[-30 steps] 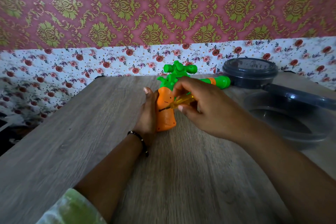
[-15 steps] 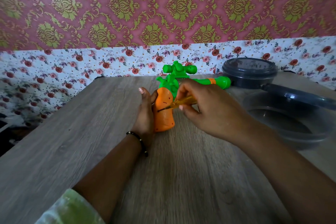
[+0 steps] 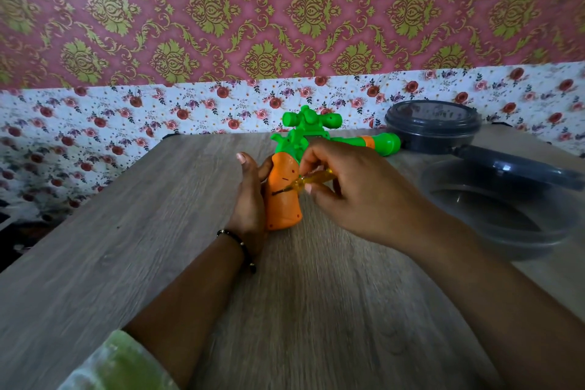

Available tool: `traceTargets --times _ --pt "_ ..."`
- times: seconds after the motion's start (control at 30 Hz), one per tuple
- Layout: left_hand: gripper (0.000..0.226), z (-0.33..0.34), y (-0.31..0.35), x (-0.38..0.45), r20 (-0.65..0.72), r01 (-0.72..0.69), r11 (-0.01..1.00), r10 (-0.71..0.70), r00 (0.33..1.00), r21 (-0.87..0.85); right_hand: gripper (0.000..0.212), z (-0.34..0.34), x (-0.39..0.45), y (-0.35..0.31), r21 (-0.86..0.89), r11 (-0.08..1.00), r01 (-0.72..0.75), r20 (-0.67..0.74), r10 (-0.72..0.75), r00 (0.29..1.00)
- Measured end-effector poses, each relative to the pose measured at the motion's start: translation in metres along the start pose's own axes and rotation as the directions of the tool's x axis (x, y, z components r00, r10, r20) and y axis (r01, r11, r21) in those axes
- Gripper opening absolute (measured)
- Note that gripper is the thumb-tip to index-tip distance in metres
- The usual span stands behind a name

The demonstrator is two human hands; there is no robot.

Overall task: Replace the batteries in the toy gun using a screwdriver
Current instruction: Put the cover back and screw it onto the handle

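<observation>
Orange toy gun [image 3: 282, 196] grip: left hand [image 3: 250, 199] steadies | right hand [image 3: 348, 190] pinches screwdriver [image 3: 304, 182]

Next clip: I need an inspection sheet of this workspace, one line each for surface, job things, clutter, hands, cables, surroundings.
Surface: wood-grain table.
Job's things: toy gun lies on the table, orange grip toward the camera, green barrel pointing right; screwdriver, yellow handle, tip on the grip. No batteries seen.
Clutter: dark lidded tub at the back right; clear tub nearer, with a dark lid leaning on its rim.
Hands: left hand steadies the grip; right hand pinches the screwdriver.
Cables: nothing seen.
Surroundings: patterned wall, floral strip below.
</observation>
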State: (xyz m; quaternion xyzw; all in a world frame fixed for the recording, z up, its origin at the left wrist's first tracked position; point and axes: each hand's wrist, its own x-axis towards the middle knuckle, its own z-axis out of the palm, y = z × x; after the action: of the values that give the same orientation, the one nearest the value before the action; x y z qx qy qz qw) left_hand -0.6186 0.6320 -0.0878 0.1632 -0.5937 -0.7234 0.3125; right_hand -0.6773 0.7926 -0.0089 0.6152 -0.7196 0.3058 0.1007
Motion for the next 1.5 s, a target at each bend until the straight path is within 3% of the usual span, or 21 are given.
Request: traceTargets --times 0.23,0.3,0.4,0.5,0.6,0.7,0.77,0.9,1.03,1.13,1.23,1.33,1.4,1.5 --pt "0.095 0.001 0.001 -0.001 0.001 -0.017 1.000 0.017 1.000 0.006 0.044 0.004 -0.003 -0.005 -0.360 0.931 -0.050 -0.201 -0.025 0.979" --pt "0.090 0.001 0.001 -0.003 0.009 -0.016 1.000 0.016 1.000 0.016 0.038 0.005 -0.004 -0.009 -0.295 0.955 -0.021 -0.164 -0.029 0.986" --pt "0.091 0.002 0.000 -0.002 0.018 -0.019 1.000 0.018 1.000 0.020 0.027 0.002 -0.001 -0.008 -0.034 0.999 0.016 -0.051 -0.018 0.999" --pt "0.081 0.003 -0.001 -0.002 0.004 -0.042 0.999 0.041 0.999 0.025 0.026 0.001 0.001 -0.007 -0.119 0.992 0.038 -0.061 -0.045 0.997" --pt "0.077 0.002 0.000 -0.001 -0.025 -0.047 0.997 0.048 0.999 0.058 0.038 0.004 -0.001 -0.009 -0.268 0.963 0.001 -0.165 -0.047 0.985" --pt "0.105 0.002 -0.002 -0.001 -0.020 -0.043 0.995 0.045 0.999 0.085 0.051 0.004 -0.003 -0.013 -0.298 0.951 -0.079 -0.213 0.014 0.977" --pt "0.101 0.001 -0.003 -0.001 -0.006 -0.059 0.995 0.060 0.998 0.081 0.050 0.004 -0.004 -0.013 -0.208 0.976 -0.070 -0.163 0.036 0.986" --pt "0.095 0.000 -0.002 0.000 0.019 -0.064 0.997 0.063 0.998 0.051 0.025 0.002 -0.001 -0.005 0.013 0.998 -0.055 -0.061 0.056 0.997" --pt "0.094 0.000 -0.004 0.001 0.024 -0.082 0.993 0.080 0.996 0.080 0.012 0.003 0.002 -0.001 0.186 0.983 -0.005 -0.082 0.020 0.996" --pt "0.090 0.000 -0.004 0.001 0.027 -0.086 0.992 0.084 0.996 0.091 0.018 0.008 0.002 0.000 0.109 0.994 0.031 -0.172 -0.012 0.985" --pt "0.088 0.000 -0.004 0.002 0.017 -0.082 0.993 0.081 0.997 0.089 0.040 0.009 -0.001 0.001 -0.137 0.990 -0.036 -0.260 -0.001 0.966" --pt "0.091 0.000 -0.004 0.002 0.038 -0.082 0.993 0.079 0.996 0.088 0.045 0.010 -0.002 -0.001 -0.296 0.954 -0.051 -0.243 -0.023 0.970" --pt "0.092 0.000 -0.004 0.002 0.024 -0.062 0.995 0.060 0.998 0.074 0.037 0.008 -0.002 -0.001 -0.214 0.976 -0.026 -0.173 -0.012 0.985" --pt "0.104 -0.002 -0.004 0.003 0.012 -0.051 0.995 0.051 0.999 0.082 0.020 0.004 0.000 -0.001 0.062 0.998 0.007 -0.038 -0.004 0.999"
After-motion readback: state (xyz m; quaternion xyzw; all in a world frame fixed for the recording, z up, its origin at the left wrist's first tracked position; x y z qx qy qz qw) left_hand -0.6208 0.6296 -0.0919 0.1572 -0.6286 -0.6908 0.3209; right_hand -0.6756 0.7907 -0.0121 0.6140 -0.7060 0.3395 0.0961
